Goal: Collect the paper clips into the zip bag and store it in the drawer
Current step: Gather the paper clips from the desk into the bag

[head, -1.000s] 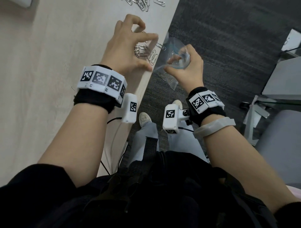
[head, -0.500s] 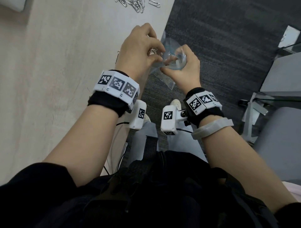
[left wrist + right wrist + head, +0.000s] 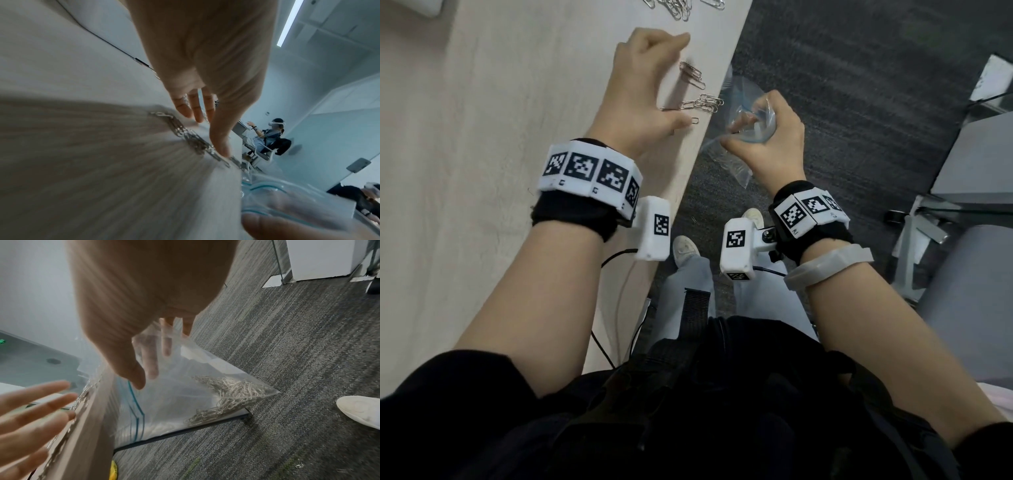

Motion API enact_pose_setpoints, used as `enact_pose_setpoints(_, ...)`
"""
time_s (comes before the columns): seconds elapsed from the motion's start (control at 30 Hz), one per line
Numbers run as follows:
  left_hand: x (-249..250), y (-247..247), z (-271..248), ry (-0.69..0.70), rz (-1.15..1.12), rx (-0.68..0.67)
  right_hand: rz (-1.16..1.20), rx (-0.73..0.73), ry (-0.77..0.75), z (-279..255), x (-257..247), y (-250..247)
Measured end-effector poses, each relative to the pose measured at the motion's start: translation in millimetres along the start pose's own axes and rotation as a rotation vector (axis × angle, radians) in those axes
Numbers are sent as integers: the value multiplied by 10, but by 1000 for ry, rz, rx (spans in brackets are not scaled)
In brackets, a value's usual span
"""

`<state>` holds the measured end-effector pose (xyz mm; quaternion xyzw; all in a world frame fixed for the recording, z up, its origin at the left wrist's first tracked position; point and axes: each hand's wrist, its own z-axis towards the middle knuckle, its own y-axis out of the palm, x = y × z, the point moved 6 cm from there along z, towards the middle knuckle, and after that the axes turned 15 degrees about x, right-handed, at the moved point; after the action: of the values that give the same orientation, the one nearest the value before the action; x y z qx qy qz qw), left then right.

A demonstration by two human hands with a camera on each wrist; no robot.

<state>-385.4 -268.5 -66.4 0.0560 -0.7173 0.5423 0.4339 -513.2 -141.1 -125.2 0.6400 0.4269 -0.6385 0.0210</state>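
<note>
Several silver paper clips (image 3: 702,102) lie loose by the right edge of the pale wooden table (image 3: 482,171), and a second heap of clips (image 3: 674,7) sits farther back. My left hand (image 3: 671,78) hovers over the near clips with its fingers spread, and its thumb (image 3: 221,146) touches them. Just off the table edge, my right hand (image 3: 756,126) grips the mouth of the clear zip bag (image 3: 736,113), thumb outside and fingers inside. The bag (image 3: 185,394) hangs below the edge with a pile of clips (image 3: 232,391) in its lower corner.
Dark grey carpet (image 3: 842,85) lies beyond the table edge, with my white shoes (image 3: 685,246) below. A grey chair and a metal frame (image 3: 928,233) stand to the right. Black cables (image 3: 616,308) hang under the table edge. Other people sit in the background (image 3: 271,138).
My left hand was pinched at the bag's mouth half a second ago. It has moved back over the table and spread its fingers above the near clips. My right hand keeps the bag.
</note>
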Motion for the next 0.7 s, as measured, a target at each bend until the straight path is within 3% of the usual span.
enact_pose_setpoints(0.1, 14, 91, -7, 24, 68, -42, 10, 4, -1, -8, -13, 3)
enact_pose_setpoints(0.43, 195, 300, -1, 78, -31, 68, -6, 31, -16, 11, -22, -22)
enact_pose_setpoints(0.6, 355, 422, -70, 157, -19, -28, -5, 24, -23, -1, -55, -43)
enact_pose_setpoints(0.7, 324, 265, -81, 77, -130, 86, -13, 25, -21, -9, -36, -35)
